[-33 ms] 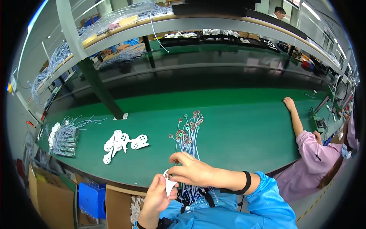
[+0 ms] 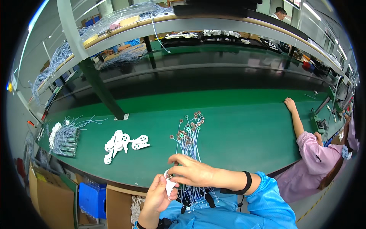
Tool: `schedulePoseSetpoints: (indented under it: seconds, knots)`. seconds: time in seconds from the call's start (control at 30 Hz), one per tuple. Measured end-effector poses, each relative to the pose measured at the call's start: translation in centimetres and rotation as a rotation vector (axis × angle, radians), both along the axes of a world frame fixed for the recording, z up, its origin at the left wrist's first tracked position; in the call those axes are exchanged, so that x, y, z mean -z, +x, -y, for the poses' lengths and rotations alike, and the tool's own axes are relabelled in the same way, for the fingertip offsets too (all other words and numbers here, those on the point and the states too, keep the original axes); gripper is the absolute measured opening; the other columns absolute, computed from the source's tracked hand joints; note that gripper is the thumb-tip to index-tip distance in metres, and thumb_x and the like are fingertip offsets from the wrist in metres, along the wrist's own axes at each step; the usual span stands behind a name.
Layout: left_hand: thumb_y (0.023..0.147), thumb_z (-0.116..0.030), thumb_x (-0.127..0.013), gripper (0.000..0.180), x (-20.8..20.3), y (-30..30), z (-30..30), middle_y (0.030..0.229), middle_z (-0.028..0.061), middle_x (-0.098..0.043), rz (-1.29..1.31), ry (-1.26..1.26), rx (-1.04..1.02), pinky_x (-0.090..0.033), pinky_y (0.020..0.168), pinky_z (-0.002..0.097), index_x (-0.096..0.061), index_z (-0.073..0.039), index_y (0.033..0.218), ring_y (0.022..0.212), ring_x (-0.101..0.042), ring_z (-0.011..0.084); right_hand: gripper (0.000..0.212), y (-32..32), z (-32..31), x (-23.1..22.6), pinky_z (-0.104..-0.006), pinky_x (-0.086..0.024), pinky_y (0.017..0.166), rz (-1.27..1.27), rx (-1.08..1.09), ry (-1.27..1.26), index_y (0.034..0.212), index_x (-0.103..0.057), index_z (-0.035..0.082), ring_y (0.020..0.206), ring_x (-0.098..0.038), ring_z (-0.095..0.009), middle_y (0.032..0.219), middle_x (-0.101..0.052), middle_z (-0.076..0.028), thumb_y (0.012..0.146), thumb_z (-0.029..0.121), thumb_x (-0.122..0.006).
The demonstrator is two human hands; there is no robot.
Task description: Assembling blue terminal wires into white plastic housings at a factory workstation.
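My left hand (image 2: 159,192) is closed around a white plastic piece (image 2: 170,187) just off the table's front edge. My right hand (image 2: 194,171) reaches over it from the right. Its fingertips pinch a small round dark metallic part (image 2: 170,176) at the top of the white piece; the fingers partly hide it. Beneath and beyond my right hand lies a bundle of thin pale-blue wires (image 2: 189,147), their far ends tipped with small brown and green round parts (image 2: 187,129). The wires' near ends hang over the edge onto my lap.
White plastic pieces with round spoked ends (image 2: 124,142) lie left on the green table (image 2: 236,133). A wire bundle (image 2: 65,140) sits farther left. A shelf post (image 2: 100,89) stands on the table. A co-worker in a pink sleeve (image 2: 314,150) rests an arm at right. Below are a blue bin (image 2: 91,200) and cardboard boxes (image 2: 53,198).
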State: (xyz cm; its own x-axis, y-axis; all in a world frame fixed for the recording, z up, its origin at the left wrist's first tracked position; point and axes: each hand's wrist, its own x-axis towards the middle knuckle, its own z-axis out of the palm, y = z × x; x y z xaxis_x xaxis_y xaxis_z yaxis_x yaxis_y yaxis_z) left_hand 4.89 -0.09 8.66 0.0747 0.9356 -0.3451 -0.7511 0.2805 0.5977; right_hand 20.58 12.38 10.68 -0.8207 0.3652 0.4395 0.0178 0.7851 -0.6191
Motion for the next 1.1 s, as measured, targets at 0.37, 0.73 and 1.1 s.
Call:
schedulePoseSetpoints:
  seconds: [0.37,0.73,1.1]
  knots:
    - [0.101,-0.04,-0.029,0.038,-2.8,-4.7,2.8,0.094,0.0241,-0.06,-0.157,0.167,-0.44,-0.051,0.054,0.0347,-0.04,-0.009,0.12,0.065,-0.063,0.0281,0.014,-1.7,-20.1,-5.5,-0.025,-0.05,0.066,-0.452,0.53,-0.055,0.087,-0.065,-0.002,0.072,-0.061,-0.011,0.08,-0.066,-0.006,0.078,0.009,-0.071]
    - [0.089,-0.011,-0.057,0.023,4.1,-12.1,-7.3,0.094,0.0104,-0.062,-1.52,0.197,-0.338,-0.047,0.069,0.0285,-0.056,-0.001,0.11,0.083,-0.058,0.0201,0.038,19.2,-34.9,11.6,-0.0457,-0.048,0.083,0.223,1.646,-0.264,0.088,-0.067,-0.002,0.095,-0.062,-0.039,0.096,-0.065,-0.024,0.077,0.034,-0.062]
    - [0.079,-0.01,-0.064,0.038,5.0,-13.9,-17.1,0.112,0.0158,-0.056,-2.108,0.24,0.154,-0.041,0.091,0.0432,-0.058,-0.002,0.115,0.107,-0.05,0.0347,0.034,9.7,-19.0,5.7,-0.0359,-0.042,0.057,0.055,0.886,-0.284,0.077,-0.055,-0.002,0.058,-0.046,-0.02,0.064,-0.053,-0.012,0.091,0.029,-0.056]
